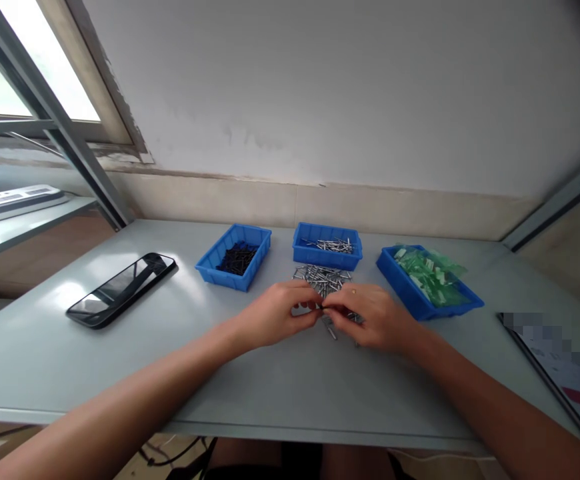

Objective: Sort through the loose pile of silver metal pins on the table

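My left hand (280, 313) and my right hand (370, 317) meet fingertip to fingertip above the table, each closed in a pinch. A tiny dark piece (321, 307) shows where the fingertips come together; its kind is too small to make out. Under and behind the hands lies a loose heap of silver metal pins (324, 279), rivet-like in shape, partly covered by the fingers. A few stray pins (331, 330) lie just in front of the heap.
Beyond the heap is a blue bin (326, 258) of silver pins. Left of it, another blue bin (223, 279) holds black screw-like pieces; a right-hand blue bin (405, 287) holds green plastic packets. A phone (125, 290) lies left, a tablet-like screen (560, 373) right.
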`<action>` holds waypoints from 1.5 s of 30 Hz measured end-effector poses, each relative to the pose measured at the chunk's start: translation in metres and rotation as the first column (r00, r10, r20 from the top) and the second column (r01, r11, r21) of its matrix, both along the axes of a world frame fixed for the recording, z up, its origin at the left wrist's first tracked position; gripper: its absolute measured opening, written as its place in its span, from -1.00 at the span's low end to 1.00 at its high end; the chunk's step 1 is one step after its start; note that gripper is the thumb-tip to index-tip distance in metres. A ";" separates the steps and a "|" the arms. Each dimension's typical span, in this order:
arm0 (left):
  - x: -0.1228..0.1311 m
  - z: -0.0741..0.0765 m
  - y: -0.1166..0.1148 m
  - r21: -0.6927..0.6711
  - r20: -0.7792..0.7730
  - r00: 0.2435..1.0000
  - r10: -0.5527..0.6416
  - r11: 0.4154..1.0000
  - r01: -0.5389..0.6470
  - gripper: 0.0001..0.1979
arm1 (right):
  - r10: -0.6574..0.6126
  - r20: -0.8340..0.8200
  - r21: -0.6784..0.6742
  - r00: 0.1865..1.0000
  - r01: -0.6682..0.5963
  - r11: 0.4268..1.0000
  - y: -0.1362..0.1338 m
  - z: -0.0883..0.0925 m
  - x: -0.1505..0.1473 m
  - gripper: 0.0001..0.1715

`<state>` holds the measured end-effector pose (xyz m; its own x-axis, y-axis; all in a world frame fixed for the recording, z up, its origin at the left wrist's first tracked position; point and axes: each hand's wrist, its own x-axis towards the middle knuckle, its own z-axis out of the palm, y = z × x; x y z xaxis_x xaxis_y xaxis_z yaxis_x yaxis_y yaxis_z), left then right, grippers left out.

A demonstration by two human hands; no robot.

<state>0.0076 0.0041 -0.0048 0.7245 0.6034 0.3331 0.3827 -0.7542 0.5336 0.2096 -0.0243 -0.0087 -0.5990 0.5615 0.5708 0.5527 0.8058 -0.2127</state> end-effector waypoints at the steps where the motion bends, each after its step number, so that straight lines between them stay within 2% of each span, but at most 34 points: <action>1: 0.000 0.000 0.000 -0.007 0.000 1.000 -0.014 1.000 0.014 -0.89 | 0.015 -0.006 0.007 1.000 -0.015 1.000 -0.001 -0.001 -0.001 -0.88; 7: 0.000 0.003 -0.001 -0.045 0.038 0.999 -0.011 0.999 0.013 -0.88 | 0.000 -0.047 0.008 0.999 0.001 1.000 -0.001 0.002 0.001 -0.89; 12: 0.000 0.008 -0.002 0.003 0.133 0.985 0.108 0.994 -0.110 -0.89 | -0.097 -0.110 0.027 0.989 0.101 0.995 0.002 0.006 0.006 -0.91; 15: 0.000 0.010 -0.004 0.059 0.177 0.975 0.136 0.987 -0.148 -0.90 | -0.129 -0.121 0.010 0.984 0.131 0.991 0.003 0.005 0.006 -0.90; 19: -0.001 0.010 -0.005 0.110 0.217 0.969 0.114 0.984 -0.140 -0.89 | -0.123 -0.088 -0.036 0.988 0.121 0.992 0.003 0.001 0.005 -0.86; 24: -0.001 0.006 -0.004 0.130 0.218 0.976 0.007 0.991 -0.036 -0.84 | -0.103 -0.050 -0.062 0.993 0.100 0.993 0.004 0.000 0.002 -0.84; 27: -0.001 0.007 -0.005 0.089 0.243 0.970 0.022 0.995 -0.045 -0.90 | -0.071 -0.028 -0.058 0.997 0.069 0.996 0.004 0.000 0.001 -0.83; 30: 0.000 0.008 -0.006 0.010 0.239 0.967 0.092 0.995 -0.097 -0.91 | -0.067 0.006 -0.045 0.998 0.067 0.997 0.004 0.000 0.000 -0.83; 33: 0.001 0.008 -0.005 -0.049 0.195 0.969 0.152 0.988 -0.145 -0.93 | -0.097 -0.046 -0.030 0.994 0.096 0.995 0.004 0.000 0.003 -0.83; 36: 0.001 0.008 -0.004 -0.078 0.150 0.979 0.135 0.989 -0.125 -0.91 | -0.096 -0.084 0.009 0.992 0.098 0.995 0.005 0.000 0.006 -0.77; 39: 0.001 0.007 -0.002 -0.100 0.131 0.986 0.102 0.991 -0.089 -0.87 | -0.042 -0.017 0.023 0.999 0.043 0.999 0.006 -0.001 0.008 -0.72; 45: 0.000 0.009 -0.002 -0.161 0.123 0.988 0.097 0.984 -0.076 -0.85 | -0.010 -0.012 0.062 1.000 0.011 0.998 0.007 -0.001 0.007 -0.77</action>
<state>0.0080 0.0016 0.0045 0.6238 0.7137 0.3185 0.3626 -0.6253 0.6910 0.2170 -0.0168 -0.0097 -0.5862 0.5310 0.6119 0.5589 0.8118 -0.1690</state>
